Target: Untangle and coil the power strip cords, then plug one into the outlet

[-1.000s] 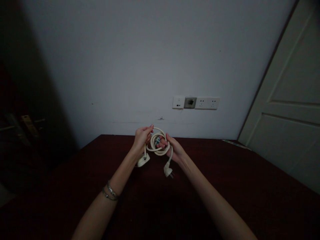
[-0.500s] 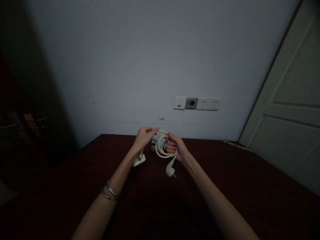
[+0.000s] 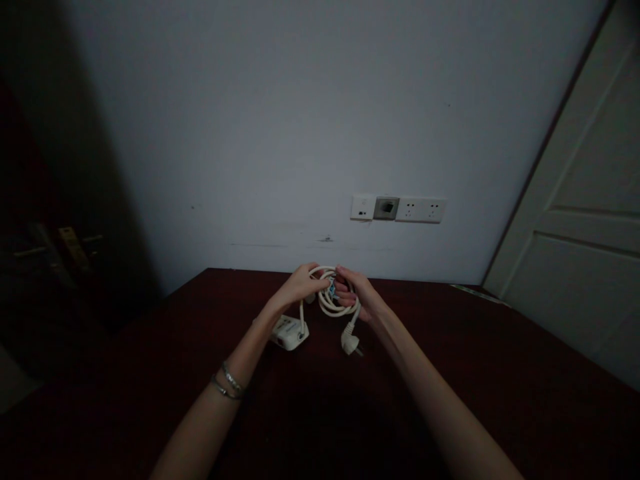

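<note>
A white power cord (image 3: 327, 311) is wound into loops between my two hands. My right hand (image 3: 356, 291) is closed round the right side of the coil, thumb on top and fingers through the loops. Below that hand dangles the cord's plug (image 3: 350, 340), its pins pointing right and down. My left hand (image 3: 301, 283) pinches the cord at the coil's upper left. From there the cord runs down into the white power strip (image 3: 290, 333), which is partly hidden behind my left forearm. Something bluish-white (image 3: 331, 288) shows behind the loops; its kind is unclear.
The dark red-brown tabletop (image 3: 420, 347) reaches back to a pale wall (image 3: 280, 133). Wall sockets and switch plates (image 3: 397, 209) sit above its rear edge. A light panelled door (image 3: 575, 253) stands at the right, a dark door with a brass-coloured lock plate (image 3: 73, 248) at the left.
My left hand has moved right, closer to the coil, bringing the cord with it. The power strip has shifted right and shows more from behind my forearm. My right hand keeps its hold.
</note>
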